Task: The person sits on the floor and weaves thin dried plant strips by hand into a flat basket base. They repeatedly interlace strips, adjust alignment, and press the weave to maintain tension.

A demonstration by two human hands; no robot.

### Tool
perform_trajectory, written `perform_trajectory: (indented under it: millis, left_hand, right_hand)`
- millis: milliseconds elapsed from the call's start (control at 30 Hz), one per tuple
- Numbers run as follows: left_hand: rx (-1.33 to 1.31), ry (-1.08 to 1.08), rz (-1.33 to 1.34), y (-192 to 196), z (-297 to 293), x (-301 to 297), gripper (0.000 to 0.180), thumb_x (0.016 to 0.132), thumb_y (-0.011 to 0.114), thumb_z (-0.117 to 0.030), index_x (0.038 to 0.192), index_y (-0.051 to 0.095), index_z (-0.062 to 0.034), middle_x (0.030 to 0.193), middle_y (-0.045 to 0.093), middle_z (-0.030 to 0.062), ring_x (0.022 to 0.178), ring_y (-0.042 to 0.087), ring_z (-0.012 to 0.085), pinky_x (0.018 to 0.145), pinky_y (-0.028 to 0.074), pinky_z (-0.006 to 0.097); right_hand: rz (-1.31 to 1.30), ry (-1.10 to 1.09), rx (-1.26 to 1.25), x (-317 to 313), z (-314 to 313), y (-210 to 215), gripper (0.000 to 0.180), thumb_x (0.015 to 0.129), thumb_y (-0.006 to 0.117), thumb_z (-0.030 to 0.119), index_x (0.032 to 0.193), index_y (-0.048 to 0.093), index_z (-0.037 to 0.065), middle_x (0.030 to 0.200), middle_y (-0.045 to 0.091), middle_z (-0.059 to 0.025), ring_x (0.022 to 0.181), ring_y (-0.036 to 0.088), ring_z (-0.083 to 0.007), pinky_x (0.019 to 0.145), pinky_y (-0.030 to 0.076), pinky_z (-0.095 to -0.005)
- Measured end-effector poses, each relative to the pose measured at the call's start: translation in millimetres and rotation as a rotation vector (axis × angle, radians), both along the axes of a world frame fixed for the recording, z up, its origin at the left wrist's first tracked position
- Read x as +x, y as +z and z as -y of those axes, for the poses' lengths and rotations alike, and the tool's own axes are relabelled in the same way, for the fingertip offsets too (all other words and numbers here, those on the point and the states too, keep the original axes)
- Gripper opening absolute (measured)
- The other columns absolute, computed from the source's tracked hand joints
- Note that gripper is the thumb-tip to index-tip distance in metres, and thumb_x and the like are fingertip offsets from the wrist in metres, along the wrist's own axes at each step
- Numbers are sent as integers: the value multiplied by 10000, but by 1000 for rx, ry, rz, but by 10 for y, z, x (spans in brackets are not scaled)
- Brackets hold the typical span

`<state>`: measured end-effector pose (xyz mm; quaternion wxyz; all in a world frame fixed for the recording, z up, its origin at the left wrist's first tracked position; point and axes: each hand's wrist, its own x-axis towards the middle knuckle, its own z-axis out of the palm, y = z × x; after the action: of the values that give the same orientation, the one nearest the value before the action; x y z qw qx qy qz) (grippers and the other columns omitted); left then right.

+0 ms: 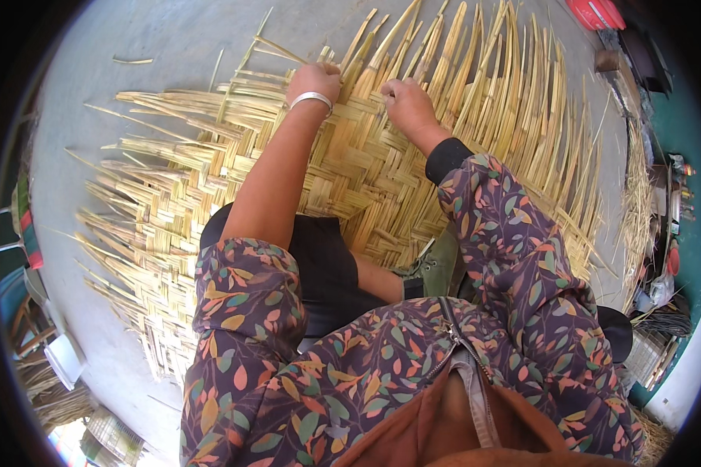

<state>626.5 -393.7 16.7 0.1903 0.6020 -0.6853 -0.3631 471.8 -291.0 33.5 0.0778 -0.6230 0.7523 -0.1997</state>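
Observation:
A large woven mat of pale yellow straw strips lies on the grey floor, with loose strip ends fanning out at its far and left edges. I crouch on it. My left hand, a silver bangle on its wrist, grips the loose strips at the mat's far edge. My right hand is just right of it, fingers closed on a neighbouring strip at the weave line. Both forearms come from floral sleeves.
Grey concrete floor surrounds the mat, with stray strips on it. A red object lies at the top right. Straw bundles and cluttered items line the right side. A white container and baskets sit at the lower left.

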Motion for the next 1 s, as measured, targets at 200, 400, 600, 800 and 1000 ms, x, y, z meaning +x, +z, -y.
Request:
perform_trajectory:
  millis: [200,400,600,800,1000]
  left_hand:
    - [16,-5,120,34,-66,8,264,768,572,-266,984,710,-202,954,680,99,930,637,253,841,481,335]
    - [9,-8,211,61,-138,4,245,787,554,-264,977,709,-268,1032,667,65,967,621,263,825,484,365]
    - [-52,197,-179,-288,-145,98,283,775,604,-251,1028,683,-153,971,669,127,907,629,284,852,473,392]
    - [-460,29,85,-191,-528,102,616,757,695,-297,1303,468,-122,1372,388,158,1248,390,338,992,373,396]
    - [-412,-342,316,-208,-730,-152,728,771,626,-512,1360,389,-156,1463,268,119,1366,205,294,1085,202,458]
  right_hand:
    - [-53,120,69,-14,-52,27,112,747,540,45,811,622,84,900,551,-153,835,564,-362,731,462,-440]
    - [-129,137,151,31,-109,32,216,769,519,35,926,648,107,941,560,-132,843,571,-343,754,470,-418]
    - [-328,217,44,201,-348,-66,191,765,515,65,938,596,51,961,556,-117,880,572,-304,754,471,-429]
    - [-218,290,-9,329,-840,21,361,748,519,32,1108,522,4,1190,504,-153,1096,479,-316,949,390,-404]
    - [-184,443,45,234,-1190,99,363,772,520,57,1132,530,13,1240,487,-171,1178,438,-338,993,363,-402]
